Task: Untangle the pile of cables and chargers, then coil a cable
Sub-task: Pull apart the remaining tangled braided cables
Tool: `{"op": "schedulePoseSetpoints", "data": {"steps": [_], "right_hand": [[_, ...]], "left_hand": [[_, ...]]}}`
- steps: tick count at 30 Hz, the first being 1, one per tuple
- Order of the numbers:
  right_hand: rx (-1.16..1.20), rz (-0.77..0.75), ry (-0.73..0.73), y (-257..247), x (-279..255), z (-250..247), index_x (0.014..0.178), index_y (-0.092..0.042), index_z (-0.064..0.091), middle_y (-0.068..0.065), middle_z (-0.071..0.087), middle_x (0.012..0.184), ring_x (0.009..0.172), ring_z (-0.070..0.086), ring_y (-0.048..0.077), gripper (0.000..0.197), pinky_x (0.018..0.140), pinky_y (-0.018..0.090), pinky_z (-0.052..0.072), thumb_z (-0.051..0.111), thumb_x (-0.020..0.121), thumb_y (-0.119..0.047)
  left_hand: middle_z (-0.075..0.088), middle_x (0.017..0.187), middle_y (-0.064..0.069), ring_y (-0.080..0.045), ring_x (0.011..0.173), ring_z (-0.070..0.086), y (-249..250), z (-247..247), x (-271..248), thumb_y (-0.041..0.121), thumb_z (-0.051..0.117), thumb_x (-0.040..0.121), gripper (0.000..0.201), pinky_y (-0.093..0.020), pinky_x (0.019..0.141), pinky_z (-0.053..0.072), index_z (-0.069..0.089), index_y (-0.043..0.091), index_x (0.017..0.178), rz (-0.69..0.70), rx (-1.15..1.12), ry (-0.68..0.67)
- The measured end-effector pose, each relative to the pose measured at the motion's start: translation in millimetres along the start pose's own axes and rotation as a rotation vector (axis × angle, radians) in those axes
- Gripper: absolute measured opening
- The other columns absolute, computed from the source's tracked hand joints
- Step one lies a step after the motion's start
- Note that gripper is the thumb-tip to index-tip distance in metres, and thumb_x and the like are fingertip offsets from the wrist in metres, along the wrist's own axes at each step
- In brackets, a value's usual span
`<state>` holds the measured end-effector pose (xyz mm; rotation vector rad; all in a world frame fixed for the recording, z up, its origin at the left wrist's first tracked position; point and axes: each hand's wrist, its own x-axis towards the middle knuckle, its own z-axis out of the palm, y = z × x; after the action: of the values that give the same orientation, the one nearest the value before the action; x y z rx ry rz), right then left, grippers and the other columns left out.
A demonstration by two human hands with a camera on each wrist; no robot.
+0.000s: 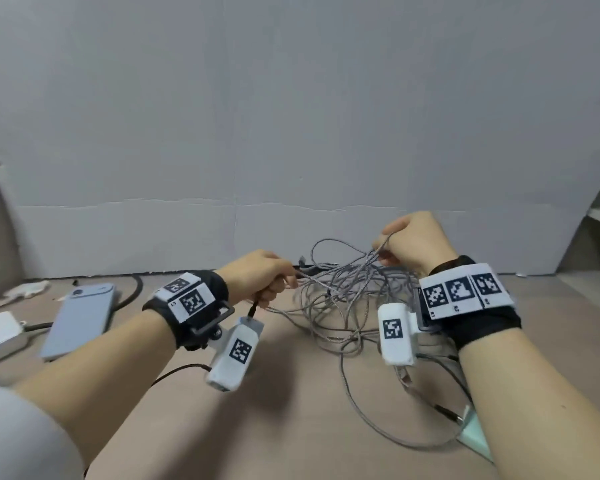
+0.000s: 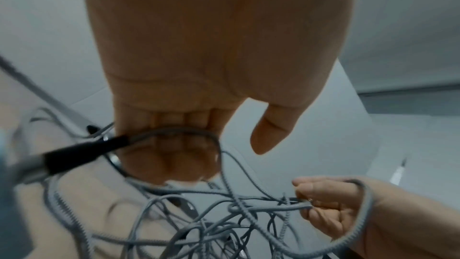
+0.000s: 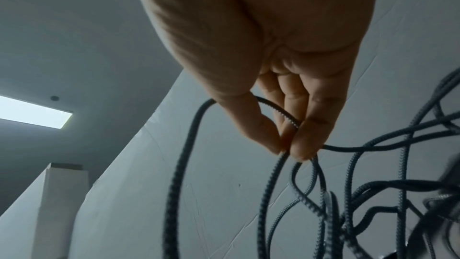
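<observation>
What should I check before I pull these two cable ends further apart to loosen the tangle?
1. Left hand holds a cable end, its black plug sticking out: ok.
2. Right hand pinches a cable loop: ok.
3. Both hands hold the same cable: cannot tell.
4. Tangle loosened: not ok, strands cross many times.
5. Phone away from the cables: ok.
6. Loose plug near the right forearm free to slide: cannot tell.

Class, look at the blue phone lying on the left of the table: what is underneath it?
The blue phone lies on the brown table. A thick black cord runs out from beneath its far edge. How far the cord continues underneath is hidden by the phone.
</observation>
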<state>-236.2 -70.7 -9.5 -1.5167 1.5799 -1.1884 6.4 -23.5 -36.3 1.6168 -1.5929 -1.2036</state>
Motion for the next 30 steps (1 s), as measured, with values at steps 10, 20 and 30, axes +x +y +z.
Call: {"op": "schedulePoseSetpoints", "data": {"steps": [10, 20, 30], "right_hand": [[-0.267, -0.148, 0.086, 10.8, -18.7, 16.5, 0.085, -0.017, 0.067, 0.007, 0.073, 0.091, 0.085, 0.071, 0.022, 0.015, 0.081, 0.034, 0.059, 0.078, 0.08, -0.009], [-0.412, -0.352, -0.137, 22.1, -26.8, 7.7, 0.084, -0.023, 0.075, -0.013, 0.061, 0.066, 0.059, 0.05, -0.001, 0.014, 0.053, 0.01, 0.033, 0.065, 0.084, -0.013], [-0.501, -0.425, -0.066, 27.1, -21.9, 9.3, 0.087, -0.027, 0.067, -0.007, 0.062, 0.111, 0.115, 0.05, 0.02, 0.019, 0.089, 0.031, 0.036, 0.056, 0.093, -0.012]], "left_hand": [[0.071, 0.093, 0.005, -0.007, 0.08, 0.063, 50.7, 49.7, -1.8, 0.057, 0.059, 0.094, 0.042, -0.024, 0.072, 0.049, 0.069, 0.019, 0.108, 0.485, 0.556, 0.089], [0.041, 0.063, 0.0, -0.021, 0.064, 0.05, 30.2, 30.7, 18.7, 0.02, 0.044, 0.105, 0.031, -0.041, 0.073, 0.058, 0.062, 0.008, 0.083, 0.836, -0.426, 0.15], [0.018, 0.058, 0.007, -0.003, 0.043, 0.017, 29.6, -4.6, -6.2, 0.024, 0.039, 0.108, 0.037, -0.015, 0.039, 0.016, 0.059, 0.012, 0.078, 0.779, -0.7, 0.138]]}}
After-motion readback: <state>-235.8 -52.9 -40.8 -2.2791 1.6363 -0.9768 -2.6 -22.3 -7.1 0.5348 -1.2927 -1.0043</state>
